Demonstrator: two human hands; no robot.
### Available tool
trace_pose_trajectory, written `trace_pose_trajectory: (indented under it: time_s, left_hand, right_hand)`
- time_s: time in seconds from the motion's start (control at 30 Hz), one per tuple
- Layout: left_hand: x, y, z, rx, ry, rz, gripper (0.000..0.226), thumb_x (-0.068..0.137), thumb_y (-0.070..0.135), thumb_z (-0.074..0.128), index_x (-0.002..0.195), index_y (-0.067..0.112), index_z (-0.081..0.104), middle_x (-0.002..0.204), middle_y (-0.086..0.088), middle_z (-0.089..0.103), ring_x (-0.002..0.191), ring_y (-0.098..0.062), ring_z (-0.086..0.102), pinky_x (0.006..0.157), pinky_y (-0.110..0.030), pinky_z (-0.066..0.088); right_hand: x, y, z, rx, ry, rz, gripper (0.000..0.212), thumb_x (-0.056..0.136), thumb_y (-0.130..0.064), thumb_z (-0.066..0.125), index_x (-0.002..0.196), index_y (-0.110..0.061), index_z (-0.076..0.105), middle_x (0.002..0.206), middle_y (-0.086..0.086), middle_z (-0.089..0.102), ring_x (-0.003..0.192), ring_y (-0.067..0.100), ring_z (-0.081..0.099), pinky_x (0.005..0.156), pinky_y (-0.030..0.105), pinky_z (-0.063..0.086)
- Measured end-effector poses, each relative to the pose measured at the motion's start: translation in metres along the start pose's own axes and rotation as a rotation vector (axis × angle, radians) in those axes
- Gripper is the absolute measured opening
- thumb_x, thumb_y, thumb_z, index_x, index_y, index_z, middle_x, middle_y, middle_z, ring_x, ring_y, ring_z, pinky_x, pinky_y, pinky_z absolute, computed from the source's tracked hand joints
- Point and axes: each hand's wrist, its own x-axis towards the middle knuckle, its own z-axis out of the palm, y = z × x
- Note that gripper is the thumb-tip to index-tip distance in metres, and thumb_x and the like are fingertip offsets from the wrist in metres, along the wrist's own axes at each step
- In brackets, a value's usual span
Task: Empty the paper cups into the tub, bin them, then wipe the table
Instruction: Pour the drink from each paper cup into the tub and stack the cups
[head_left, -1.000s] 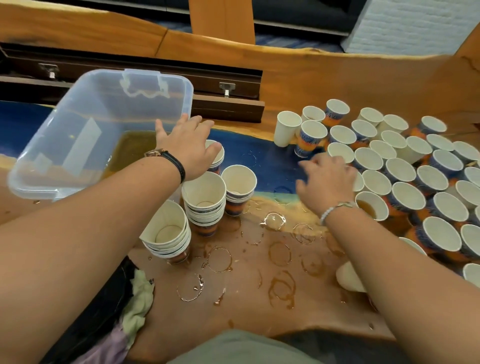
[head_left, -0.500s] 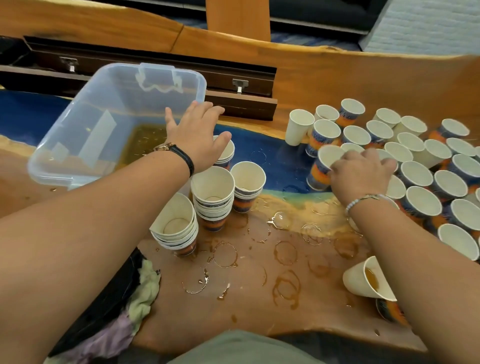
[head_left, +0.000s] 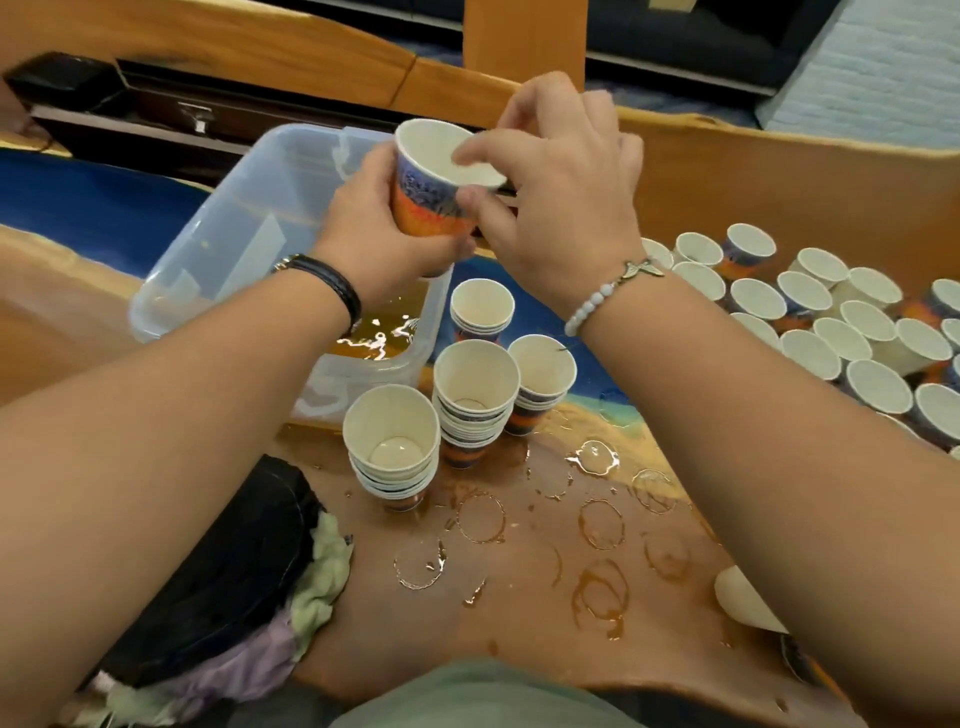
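Cup (head_left: 423, 200) is held in the air over the far right part of the tub (head_left: 208, 249), its axis tilted and its mouth facing up and to the right. Left hand (head_left: 379, 228) is wrapped round the printed wall. Right hand (head_left: 566, 208) pinches the rim, forefinger inside and thumb outside. No liquid is seen in the visible interior.

Tub lies below and left of the cup, so a leftward tip is judged to be needed.

- Cup: thin paper, tapered, white inside.
- Tub: clear plastic, with amber liquid pooled in it.
- Nested stacks (head_left: 475, 395) stand just right of the tub.
- Table (head_left: 519, 613): wet and ring-marked.

cup (head_left: 431, 197): aloft, tilted, over tub | tub (head_left: 234, 223): clear, amber liquid | stacks (head_left: 475, 400): four, beside tub
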Motion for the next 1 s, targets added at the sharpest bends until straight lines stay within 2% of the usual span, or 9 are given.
trace_pose_trajectory:
  time_s: [0.1,0.17,0.27,0.33,0.4,0.6,0.83,1.0]
  left_hand:
    - [0.003,-0.021,-0.033,0.121,0.035,-0.075,0.078,0.061,0.042,0.080,0.129,0.034,0.042,0.118,0.010,0.056,0.109,-0.011,0.055,0.089,-0.035,0.052]
    - [0.004,-0.032,-0.051,0.246,0.025,-0.097,0.076,0.067,0.033,0.081,0.132,0.031,0.043,0.113,0.008,0.055,0.107,-0.015,0.054,0.091,-0.035,0.048]
    - [0.005,-0.040,-0.068,0.568,-0.057,-0.104,0.067,0.074,0.024,0.078,0.132,0.024,0.045,0.104,0.003,0.051,0.105,-0.024,0.052,0.085,-0.036,0.039]
    - [0.006,-0.043,-0.075,0.839,-0.116,-0.108,0.065,0.074,0.029,0.077,0.130,0.026,0.045,0.103,0.001,0.053,0.106,-0.030,0.052,0.091,-0.044,0.036]
    - [0.009,-0.049,-0.078,1.031,-0.190,-0.105,0.063,0.073,0.035,0.077,0.127,0.030,0.045,0.106,0.000,0.059,0.105,-0.030,0.054,0.096,-0.049,0.034]
    - [0.024,-0.062,-0.078,1.363,-0.316,0.039,0.056,0.074,0.041,0.073,0.122,0.033,0.045,0.103,0.003,0.060,0.099,-0.024,0.059,0.096,-0.046,0.034]
    - [0.032,-0.054,-0.066,1.492,-0.355,0.052,0.052,0.077,0.037,0.072,0.123,0.029,0.049,0.106,0.000,0.061,0.103,-0.026,0.058,0.099,-0.048,0.033]
    - [0.031,-0.026,-0.053,1.491,-0.258,-0.009,0.049,0.081,0.037,0.068,0.124,0.025,0.047,0.108,-0.007,0.057,0.107,-0.031,0.056,0.101,-0.051,0.030]
  right_hand:
    - [0.000,-0.006,0.033,0.066,-0.166,0.135,0.044,0.093,-0.046,0.047,0.134,-0.030,0.047,0.134,-0.004,0.042,0.123,0.019,0.036,0.095,0.037,0.029]
    - [-0.004,-0.012,0.056,0.052,-0.326,0.139,0.048,0.096,-0.047,0.040,0.139,-0.026,0.039,0.143,-0.004,0.038,0.131,0.020,0.031,0.101,0.043,0.027]
    - [-0.013,-0.021,0.084,0.016,-0.508,0.120,0.053,0.098,-0.048,0.031,0.144,-0.020,0.032,0.151,-0.003,0.030,0.141,0.021,0.019,0.109,0.051,0.019]
    - [-0.017,-0.024,0.094,-0.008,-0.579,0.124,0.056,0.100,-0.046,0.026,0.148,-0.018,0.025,0.157,-0.003,0.019,0.145,0.021,0.009,0.112,0.054,0.012]
    - [-0.018,-0.023,0.097,-0.021,-0.587,0.122,0.055,0.101,-0.044,0.024,0.150,-0.018,0.022,0.159,-0.003,0.015,0.146,0.019,0.005,0.113,0.054,0.009]
    - [-0.017,-0.023,0.097,-0.082,-0.591,0.105,0.055,0.101,-0.043,0.020,0.151,-0.019,0.020,0.159,-0.005,0.013,0.147,0.017,0.003,0.113,0.056,0.006]
    - [-0.017,-0.022,0.099,-0.105,-0.593,0.108,0.055,0.101,-0.045,0.019,0.151,-0.022,0.019,0.159,-0.006,0.012,0.147,0.017,0.002,0.113,0.057,0.004]
    - [-0.012,-0.020,0.091,-0.032,-0.617,0.117,0.056,0.099,-0.051,0.023,0.149,-0.025,0.025,0.158,-0.007,0.018,0.147,0.019,0.002,0.112,0.058,0.005]
